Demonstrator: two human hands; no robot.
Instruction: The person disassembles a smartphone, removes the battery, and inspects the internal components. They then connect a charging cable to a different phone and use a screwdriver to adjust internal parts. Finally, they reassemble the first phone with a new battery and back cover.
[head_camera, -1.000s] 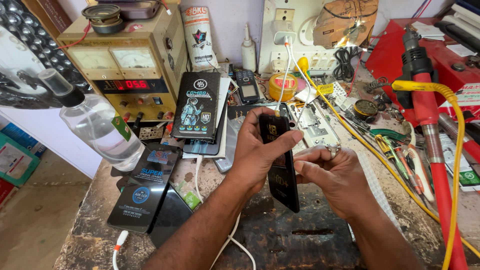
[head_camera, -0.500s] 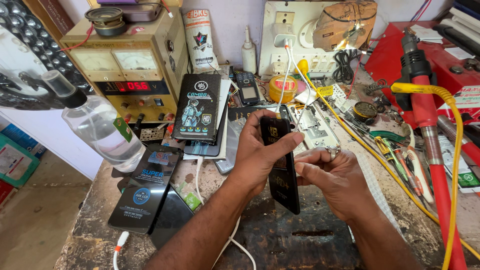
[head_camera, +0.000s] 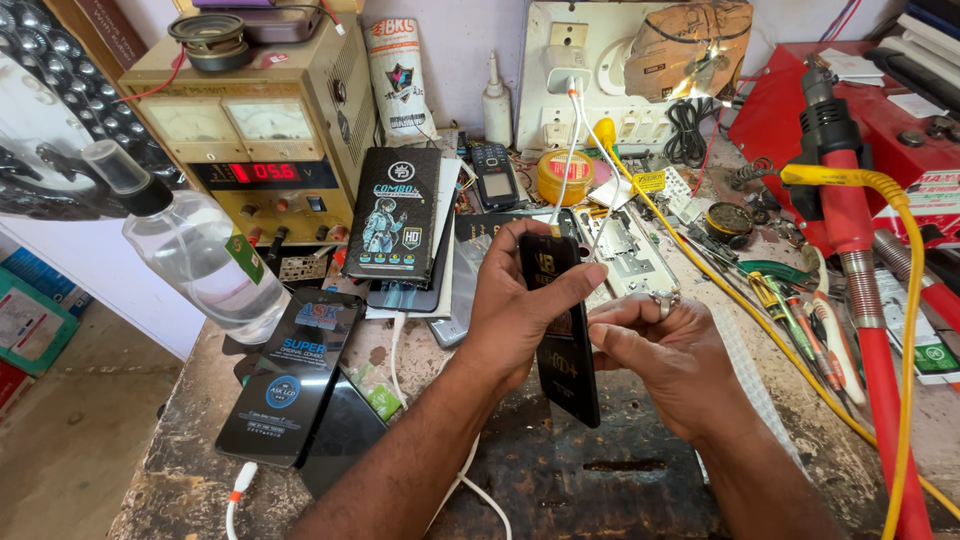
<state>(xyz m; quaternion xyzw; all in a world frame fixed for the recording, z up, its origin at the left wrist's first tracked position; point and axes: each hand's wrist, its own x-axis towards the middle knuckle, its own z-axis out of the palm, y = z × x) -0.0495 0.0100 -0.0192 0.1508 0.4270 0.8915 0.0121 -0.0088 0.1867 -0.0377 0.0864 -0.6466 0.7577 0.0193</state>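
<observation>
Currently your left hand (head_camera: 520, 310) grips the black phone (head_camera: 565, 340) upright above the tabletop (head_camera: 600, 480); your right hand (head_camera: 660, 365) is loosely curled, pinching at its edge. A slip there could drop it, or tug the white cable (head_camera: 572, 150) loose.

Your left hand (head_camera: 515, 310) is raised, palm turned toward you, its fingers curled round from the back and the thumb stretched out to the right along the front. Your right hand (head_camera: 665, 360) sits just beside it, loosely closed, fingertips drawn together near the left thumb, a ring on one finger. Both bare forearms rise from the lower edge and converge.
</observation>
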